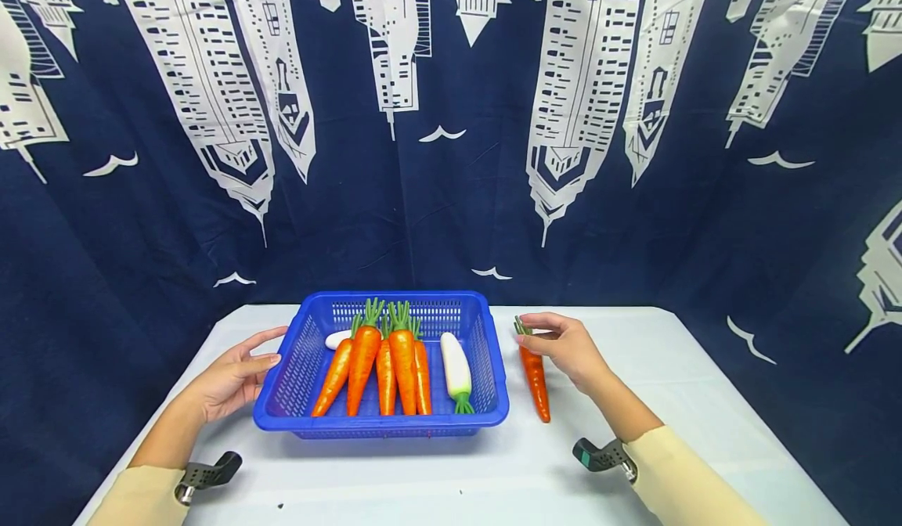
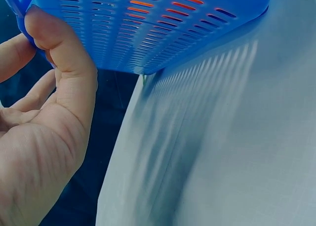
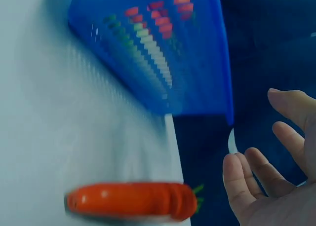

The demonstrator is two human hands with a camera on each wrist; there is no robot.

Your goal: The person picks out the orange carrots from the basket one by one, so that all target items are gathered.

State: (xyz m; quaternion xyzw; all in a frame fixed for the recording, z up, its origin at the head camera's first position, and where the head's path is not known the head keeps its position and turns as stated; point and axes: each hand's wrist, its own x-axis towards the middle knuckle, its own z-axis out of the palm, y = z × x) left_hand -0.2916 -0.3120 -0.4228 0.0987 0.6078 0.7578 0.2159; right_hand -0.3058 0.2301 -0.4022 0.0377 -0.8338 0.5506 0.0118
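A blue plastic basket [image 1: 380, 423] with slotted walls stands on the white table. My left hand [image 1: 229, 381] is at its left side, pinching the rim [image 2: 22, 18] between thumb and fingers. Inside lie several orange carrots [image 1: 362, 362] with green tops, and a white radish [image 1: 456, 363] lies apart on the right. Another white piece [image 1: 337, 340] is partly hidden behind the carrots. To the right of the basket, a single carrot [image 1: 535, 385] lies on the table, green end away from me. My right hand [image 1: 567, 350] hovers by that green end, fingers relaxed and holding nothing.
The white table [image 1: 451, 487] ends just behind the basket, where a dark blue cloth [image 1: 465, 213] with white building prints hangs. Small dark specks [image 1: 280, 506] lie near the front. A camera mount [image 1: 211, 475] sits on the left wrist and another [image 1: 606, 459] on the right.
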